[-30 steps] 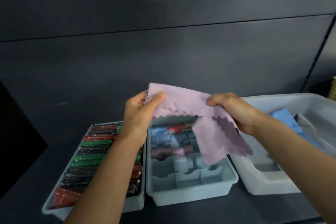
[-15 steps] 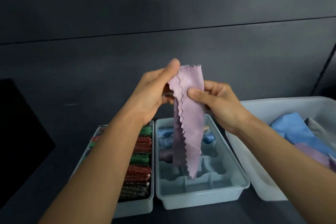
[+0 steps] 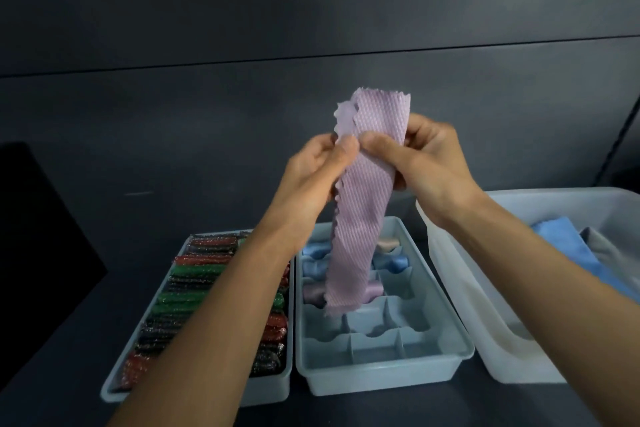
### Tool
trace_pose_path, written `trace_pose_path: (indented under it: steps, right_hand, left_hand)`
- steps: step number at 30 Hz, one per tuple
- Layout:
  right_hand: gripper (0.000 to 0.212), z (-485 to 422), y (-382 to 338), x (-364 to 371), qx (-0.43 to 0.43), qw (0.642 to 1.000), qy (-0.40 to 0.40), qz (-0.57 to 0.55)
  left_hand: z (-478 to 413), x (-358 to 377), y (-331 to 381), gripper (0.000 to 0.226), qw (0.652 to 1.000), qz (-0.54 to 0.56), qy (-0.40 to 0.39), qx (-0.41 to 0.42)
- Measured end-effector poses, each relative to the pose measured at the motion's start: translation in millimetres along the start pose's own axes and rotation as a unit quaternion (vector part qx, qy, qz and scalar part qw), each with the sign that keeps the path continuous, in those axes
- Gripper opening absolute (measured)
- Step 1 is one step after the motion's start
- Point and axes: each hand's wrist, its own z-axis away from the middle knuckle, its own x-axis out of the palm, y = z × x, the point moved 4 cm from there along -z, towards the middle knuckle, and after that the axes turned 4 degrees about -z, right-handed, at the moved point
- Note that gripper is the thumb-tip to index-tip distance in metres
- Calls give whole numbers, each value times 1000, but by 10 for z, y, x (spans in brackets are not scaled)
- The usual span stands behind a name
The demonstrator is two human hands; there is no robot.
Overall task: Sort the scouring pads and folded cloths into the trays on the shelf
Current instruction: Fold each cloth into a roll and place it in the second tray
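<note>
Lilac cloth (image 3: pixel 367 204): folded into a long narrow strip with zigzag-cut edges. It is held upright in the air above the middle tray, its top end standing above the fingers and its lower end hanging in front of the tray's middle compartments. Whether that end touches the tray cannot be told.

Left hand (image 3: pixel 311 180): raised at the strip's left edge, which is pinched between thumb and fingers near the top.

Right hand (image 3: pixel 429 163): curled round the strip from the right. The thumb is pressed on the near face, just beside the left thumb, and the fingers are wrapped behind.

Divided tray (image 3: pixel 381 378): pale blue, set in the middle of the shelf (image 3: pixel 69 357) and split into small compartments.

Rolled cloths (image 3: pixel 393 261): blue, lilac and one pale roll are seen in the far compartments of the divided tray, partly hidden by the hanging strip.

Left tray (image 3: pixel 270 388): just beside the divided tray. It is partly covered by the left forearm.

Scouring pads (image 3: pixel 194 288): glittery red, green and dark pads, packed in rows across the left tray.

White bin (image 3: pixel 485 340): larger and deeper, to the right of the divided tray.

Loose cloths: a blue cloth (image 3: pixel 561 243) and a grey cloth (image 3: pixel 609 246) are seen lying in the bin, towards its right side.
</note>
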Motion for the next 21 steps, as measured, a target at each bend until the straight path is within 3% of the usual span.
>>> trace_pose_path:
  steps: [3,7,10,14,16,18,21]
  right_hand:
    - [1,-81,-103,21,-72,994,38,70]
    - [16,-153,-134,-20,-114,981,58,147]
    - [15,-194,-190,-77,-114,980,67,146]
    - [21,-244,-280,-177,-116,981,77,139]
    - [20,-231,-284,-193,-104,985,63,126]
    - [14,-206,-243,-184,-81,991,41,103]
    - [10,-177,-175,-160,-57,996,16,71]
  left_hand:
    - [108,163,-253,52,996,-6,-56,-68]
    - [200,251,-505,25,995,-29,-18,-97]
    - [293,287,-641,24,987,-45,-36,-151]
    - [519,326,-928,34,947,-133,-190,-223]
    - [608,309,-1006,53,925,-156,-263,-225]
    - [585,228,-930,76,940,-121,-222,-230]
    - [411,197,-674,57,976,-63,-115,-172]
